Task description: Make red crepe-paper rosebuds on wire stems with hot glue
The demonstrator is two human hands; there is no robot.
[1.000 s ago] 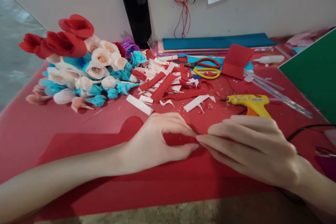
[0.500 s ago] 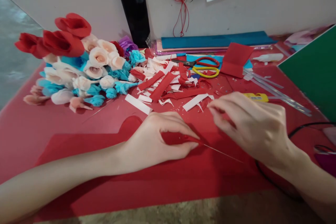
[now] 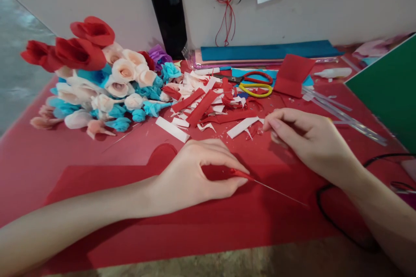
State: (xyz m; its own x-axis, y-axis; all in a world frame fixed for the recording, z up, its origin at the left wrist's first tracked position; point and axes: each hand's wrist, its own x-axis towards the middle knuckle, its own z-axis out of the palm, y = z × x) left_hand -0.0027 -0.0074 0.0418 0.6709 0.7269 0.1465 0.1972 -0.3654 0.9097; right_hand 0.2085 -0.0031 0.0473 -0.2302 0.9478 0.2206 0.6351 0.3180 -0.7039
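Near the middle of the table, my left hand (image 3: 201, 175) pinches a small red paper piece (image 3: 242, 174) between thumb and fingertips. A thin wire (image 3: 279, 191) sticks out of that piece toward the lower right. To the right and a little higher, my right hand (image 3: 305, 138) is raised with its fingertips pressed together; whatever they hold, if anything, is too small to make out. Beneath both hands lies a large red sheet (image 3: 201, 236), with a rounded red paper piece (image 3: 162, 156) behind my left wrist.
Paper flowers (image 3: 123, 71) crowd the back left. Paper scraps (image 3: 201, 104), scissors (image 3: 256, 84), a folded red paper (image 3: 294, 73) and glue sticks (image 3: 351, 119) lie behind my hands. A black phone (image 3: 169, 19) leans on the wall; a black cable (image 3: 328, 216) curves at the right.
My right hand has turned, its thumb side now showing, and has shifted slightly upward. My left hand keeps its pinch on the red piece, with hardly any movement.
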